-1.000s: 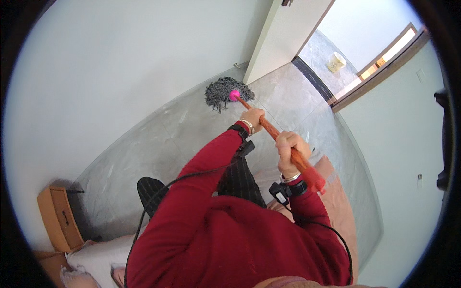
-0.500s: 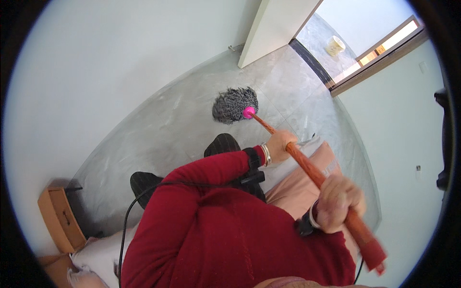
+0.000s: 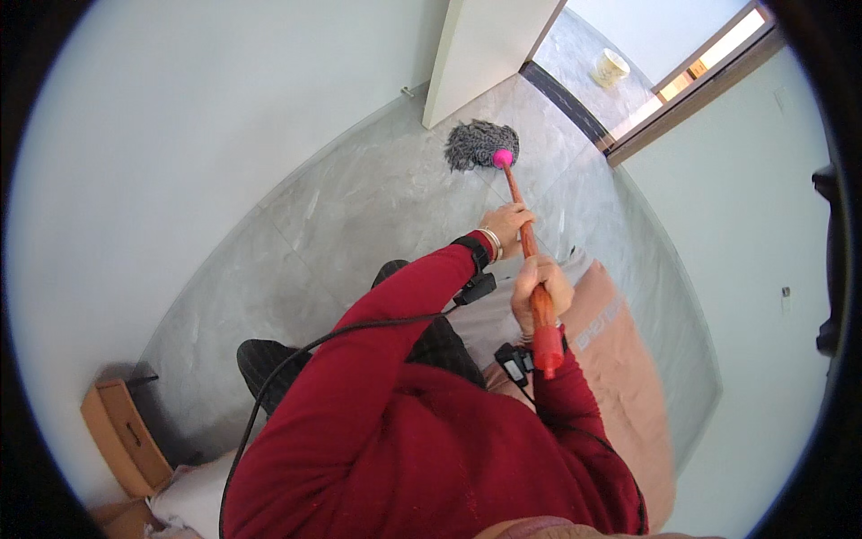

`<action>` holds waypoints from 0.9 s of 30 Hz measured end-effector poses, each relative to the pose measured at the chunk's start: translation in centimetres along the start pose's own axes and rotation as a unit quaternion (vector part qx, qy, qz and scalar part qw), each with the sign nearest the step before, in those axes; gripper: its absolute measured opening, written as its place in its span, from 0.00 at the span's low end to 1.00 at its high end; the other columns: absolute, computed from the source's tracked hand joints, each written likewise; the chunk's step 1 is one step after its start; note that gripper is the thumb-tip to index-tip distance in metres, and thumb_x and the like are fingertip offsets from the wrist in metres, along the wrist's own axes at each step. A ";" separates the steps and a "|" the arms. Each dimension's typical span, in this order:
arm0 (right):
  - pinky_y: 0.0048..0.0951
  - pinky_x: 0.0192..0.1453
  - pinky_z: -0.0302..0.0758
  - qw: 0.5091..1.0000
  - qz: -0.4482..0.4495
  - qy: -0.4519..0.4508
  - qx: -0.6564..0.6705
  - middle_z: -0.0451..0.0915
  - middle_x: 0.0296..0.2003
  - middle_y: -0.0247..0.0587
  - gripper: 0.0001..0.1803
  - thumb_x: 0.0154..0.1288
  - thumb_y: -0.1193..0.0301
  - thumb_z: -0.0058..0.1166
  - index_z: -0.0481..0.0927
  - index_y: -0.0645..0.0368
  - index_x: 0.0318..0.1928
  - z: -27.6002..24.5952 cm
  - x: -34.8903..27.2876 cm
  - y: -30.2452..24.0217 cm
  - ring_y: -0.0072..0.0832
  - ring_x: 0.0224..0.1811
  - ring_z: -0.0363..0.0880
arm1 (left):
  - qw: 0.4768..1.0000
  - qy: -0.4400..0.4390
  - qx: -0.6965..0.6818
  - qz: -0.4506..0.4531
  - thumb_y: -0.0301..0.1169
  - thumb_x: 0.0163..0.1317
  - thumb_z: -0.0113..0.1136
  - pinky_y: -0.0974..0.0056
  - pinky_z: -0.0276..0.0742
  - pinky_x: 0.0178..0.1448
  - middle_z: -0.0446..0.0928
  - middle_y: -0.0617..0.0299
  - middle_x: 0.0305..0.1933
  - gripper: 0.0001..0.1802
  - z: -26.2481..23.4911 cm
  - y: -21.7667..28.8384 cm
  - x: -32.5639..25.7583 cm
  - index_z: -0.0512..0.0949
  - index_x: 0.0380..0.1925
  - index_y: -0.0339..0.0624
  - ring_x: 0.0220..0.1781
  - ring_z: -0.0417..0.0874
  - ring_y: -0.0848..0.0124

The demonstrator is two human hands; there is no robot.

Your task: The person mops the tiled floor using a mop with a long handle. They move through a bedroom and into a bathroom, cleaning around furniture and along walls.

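Both my hands grip a mop point(image 3: 514, 184) with a reddish-brown handle, a pink collar and a shaggy grey head. My left hand point(image 3: 505, 228), with bangles at its wrist, is closed round the middle of the handle. Nearer to me, my right hand point(image 3: 542, 287) wraps the thick upper part, just ahead of the red end cap. The mop head point(image 3: 480, 146) lies on the grey tiled floor point(image 3: 359, 202), close to the lower corner of the white door point(image 3: 485, 54).
Beyond the dark threshold point(image 3: 567, 106) a pale bucket point(image 3: 610, 67) stands on the floor. Bedding with a pink cover point(image 3: 620, 386) lies at my right. A small wooden drawer cabinet point(image 3: 126, 436) is at lower left. Walls bound both sides; a black cable point(image 3: 346, 331) crosses my left arm.
The mop head has slid away from me and slightly right, toward the door. My right hand has moved forward and left, closer to my left hand, and the handle now stands steeper in view.
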State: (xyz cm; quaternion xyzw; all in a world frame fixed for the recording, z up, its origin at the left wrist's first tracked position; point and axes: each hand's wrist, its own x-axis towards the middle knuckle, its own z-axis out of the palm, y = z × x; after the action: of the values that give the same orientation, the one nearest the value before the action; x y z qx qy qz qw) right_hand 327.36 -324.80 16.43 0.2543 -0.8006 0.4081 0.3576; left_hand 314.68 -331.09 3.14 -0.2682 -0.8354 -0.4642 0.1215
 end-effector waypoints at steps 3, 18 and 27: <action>0.27 0.32 0.73 0.998 0.052 0.020 0.006 0.78 0.25 0.43 0.07 0.58 0.83 0.50 0.69 0.62 0.25 -3.6 1.1 -2.6 0.29 0.24 0.75 | 0.997 0.013 -0.055 0.050 0.31 0.45 0.67 0.56 0.75 0.46 0.76 0.57 0.40 0.16 -0.8 4.3 -0.4 0.75 0.36 0.47 0.43 0.79 0.56; 0.19 0.14 0.62 0.946 -0.079 -0.034 0.314 0.66 0.13 0.27 0.10 0.59 0.77 0.49 0.63 0.53 0.24 -13.7 5.0 -16.6 0.16 0.09 0.62 | 0.960 -0.103 -0.188 0.179 0.32 0.39 0.64 0.53 0.69 0.29 0.72 0.56 0.19 0.10 -5.0 18.6 -8.3 0.70 0.18 0.47 0.26 0.77 0.51; 0.27 0.24 0.65 0.989 -0.052 0.014 0.136 0.72 0.20 0.37 0.09 0.60 0.75 0.51 0.66 0.57 0.25 -8.5 1.9 -10.8 0.25 0.18 0.67 | 0.980 -0.092 -0.052 0.166 0.37 0.48 0.61 0.52 0.72 0.32 0.74 0.54 0.21 0.11 -4.3 10.7 -4.6 0.72 0.17 0.45 0.28 0.79 0.52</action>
State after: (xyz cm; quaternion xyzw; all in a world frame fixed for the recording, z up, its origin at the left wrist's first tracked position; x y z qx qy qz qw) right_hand 336.85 -323.74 26.45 0.3357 -0.7185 0.4974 0.3517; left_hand 324.29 -331.70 10.93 -0.4507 -0.7616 -0.4535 0.1057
